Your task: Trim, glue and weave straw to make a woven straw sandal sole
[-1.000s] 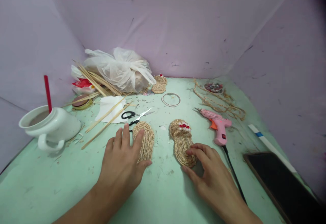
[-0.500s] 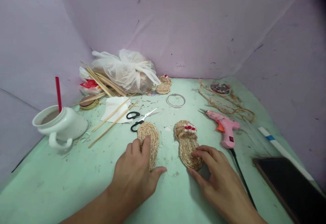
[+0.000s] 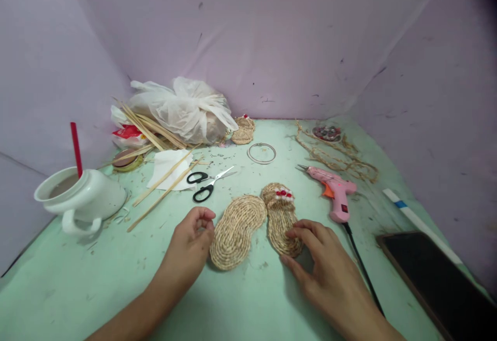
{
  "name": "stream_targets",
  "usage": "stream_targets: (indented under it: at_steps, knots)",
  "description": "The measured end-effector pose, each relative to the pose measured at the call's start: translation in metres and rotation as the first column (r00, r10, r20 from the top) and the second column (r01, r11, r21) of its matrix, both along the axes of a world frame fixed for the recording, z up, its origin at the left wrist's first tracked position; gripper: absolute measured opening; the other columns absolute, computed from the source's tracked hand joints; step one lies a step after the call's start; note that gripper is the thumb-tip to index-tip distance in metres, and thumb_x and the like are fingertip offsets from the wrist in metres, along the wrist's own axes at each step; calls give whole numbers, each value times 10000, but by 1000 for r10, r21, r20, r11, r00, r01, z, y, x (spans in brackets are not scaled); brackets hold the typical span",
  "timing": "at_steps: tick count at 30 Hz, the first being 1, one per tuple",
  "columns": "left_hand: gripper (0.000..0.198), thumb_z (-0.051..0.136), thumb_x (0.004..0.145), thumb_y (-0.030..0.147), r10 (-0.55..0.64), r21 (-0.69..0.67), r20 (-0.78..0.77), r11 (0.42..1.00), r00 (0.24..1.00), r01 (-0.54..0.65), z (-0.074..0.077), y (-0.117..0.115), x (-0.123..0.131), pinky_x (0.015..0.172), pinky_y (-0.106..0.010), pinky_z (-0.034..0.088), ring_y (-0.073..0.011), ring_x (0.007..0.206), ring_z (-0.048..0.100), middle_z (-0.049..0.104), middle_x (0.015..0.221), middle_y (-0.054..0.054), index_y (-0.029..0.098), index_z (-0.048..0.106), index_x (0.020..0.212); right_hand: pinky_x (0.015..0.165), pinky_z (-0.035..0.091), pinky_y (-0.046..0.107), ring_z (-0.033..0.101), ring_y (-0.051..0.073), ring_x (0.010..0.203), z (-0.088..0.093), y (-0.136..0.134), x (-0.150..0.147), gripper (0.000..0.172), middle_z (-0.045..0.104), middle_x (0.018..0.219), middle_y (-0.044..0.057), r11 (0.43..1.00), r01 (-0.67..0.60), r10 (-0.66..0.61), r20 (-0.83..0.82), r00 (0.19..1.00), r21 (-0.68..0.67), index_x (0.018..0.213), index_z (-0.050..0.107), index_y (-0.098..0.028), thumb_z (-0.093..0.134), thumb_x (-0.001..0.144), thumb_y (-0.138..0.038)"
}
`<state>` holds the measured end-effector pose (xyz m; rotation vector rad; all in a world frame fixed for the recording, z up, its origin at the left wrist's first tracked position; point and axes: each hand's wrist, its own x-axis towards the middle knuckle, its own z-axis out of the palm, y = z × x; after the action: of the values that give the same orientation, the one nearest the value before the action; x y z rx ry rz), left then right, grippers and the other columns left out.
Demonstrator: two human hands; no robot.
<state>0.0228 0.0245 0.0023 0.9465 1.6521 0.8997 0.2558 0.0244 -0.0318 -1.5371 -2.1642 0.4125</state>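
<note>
A plain woven straw sole (image 3: 236,235) lies tilted on the table, its upper end against a woven straw slipper (image 3: 281,227). Red and white beads decorate the slipper's strap. My left hand (image 3: 190,240) is beside the sole's left edge, fingers loosely curled and a gap between thumb and forefinger. Whether it touches the edge is hard to tell. With fingertips on top and the thumb at the heel edge, my right hand (image 3: 322,263) grips the slipper. Black-handled scissors (image 3: 204,192) lie open beyond my left hand.
A pink glue gun (image 3: 336,188) with a black cord and a phone (image 3: 435,273) lie on the right. At left is a white pot (image 3: 95,196) with a red stick. Straw strips, a plastic bag (image 3: 186,110), a metal ring (image 3: 261,153) and another slipper (image 3: 243,130) lie farther back.
The plain sole has turned and shifted right, so it meets the slipper. My left hand has come off its top to its left side. My right hand stays at the slipper.
</note>
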Motion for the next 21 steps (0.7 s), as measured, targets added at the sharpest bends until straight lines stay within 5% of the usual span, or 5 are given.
stream_targets:
  at_steps: [2, 5, 9, 15, 21]
  knots:
    - [134, 490, 700, 268, -130, -61, 15, 989, 991, 131, -5, -1, 3, 472, -220, 378, -95, 477, 454, 430, 574, 78, 205, 448, 811, 794, 465, 427, 505, 258, 962, 1, 0, 1, 225, 535, 1044, 84, 1000, -11, 11, 5, 1000, -7, 958, 539, -218, 596, 740, -215]
    - [115, 448, 760, 304, -377, -101, -272, 926, 885, 363, -4, -7, 5, 485, -251, 362, -117, 463, 438, 431, 487, 65, 202, 489, 727, 769, 474, 417, 506, 254, 948, 3, 0, 1, 218, 531, 1047, 80, 1000, -16, 16, 14, 1000, -19, 954, 537, -223, 587, 742, -216]
    - [133, 491, 771, 287, -300, 91, -678, 871, 671, 482, 3, -15, 3, 640, -330, 435, -169, 667, 548, 587, 752, -12, 212, 538, 870, 767, 473, 417, 501, 254, 938, 7, -1, -1, 190, 532, 1019, 86, 1000, 0, 1, 16, 1000, -19, 923, 536, -210, 575, 738, -188]
    - [391, 573, 620, 107, -364, 211, -791, 593, 492, 777, -5, -30, 21, 868, -441, 410, -264, 1063, 452, 510, 1113, -85, 219, 524, 991, 824, 455, 440, 461, 284, 1027, 4, 0, -5, 351, 495, 1107, 120, 996, 10, -13, 29, 1000, 86, 1063, 524, -195, 619, 728, -238]
    - [311, 536, 648, 136, -290, 208, -853, 573, 433, 793, -16, -32, 31, 834, -510, 398, -279, 967, 475, 546, 1026, -105, 185, 546, 955, 870, 430, 450, 440, 275, 1065, 6, 4, -11, 294, 514, 1136, 107, 996, -79, 78, 28, 997, 50, 1055, 541, -202, 566, 763, -193]
